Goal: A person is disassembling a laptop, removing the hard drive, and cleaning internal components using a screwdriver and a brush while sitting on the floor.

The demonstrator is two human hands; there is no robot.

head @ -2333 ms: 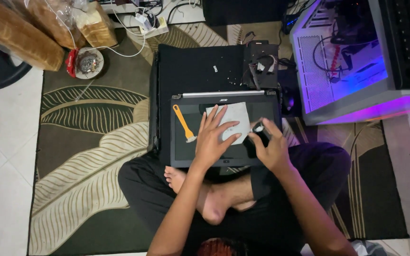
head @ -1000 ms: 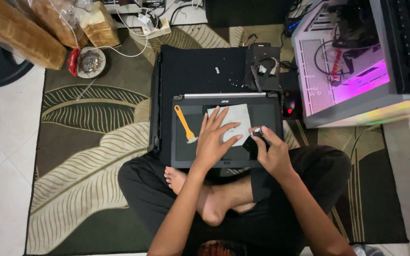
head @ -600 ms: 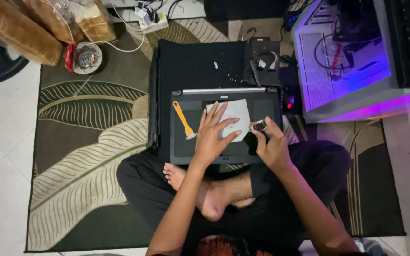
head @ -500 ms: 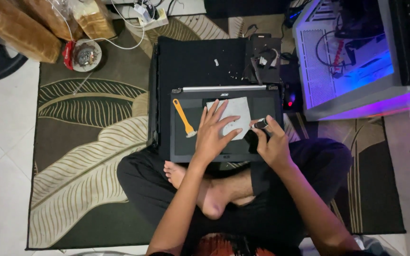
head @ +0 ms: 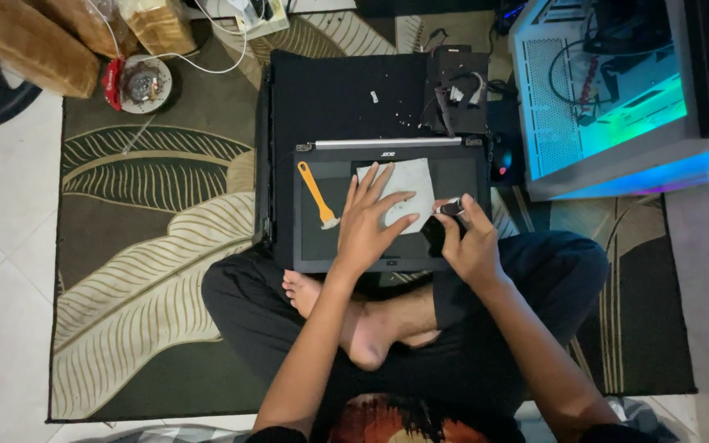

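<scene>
A dark rug [head: 149,271] with large pale leaf shapes covers a light tiled floor, and a person sits cross-legged on it at the near edge. At the far right stands a white computer case [head: 609,90] with a glowing side panel. In the middle, a black mat [head: 338,98] lies on the rug, and nearer on it rests a laptop lid panel [head: 387,205], dark with a silver hinge strip along its far edge. At the far left are brown packages [head: 34,41] and a small round tin [head: 143,82].

On the panel lies a white cloth [head: 408,184], with an orange plastic scraper [head: 318,195] to its left. The left hand [head: 367,226] is spread flat, fingers pressing the cloth's left part. The right hand [head: 473,246] is closed around a small dark object with a pale tip [head: 450,207], just right of the cloth, at the panel's right edge.
</scene>
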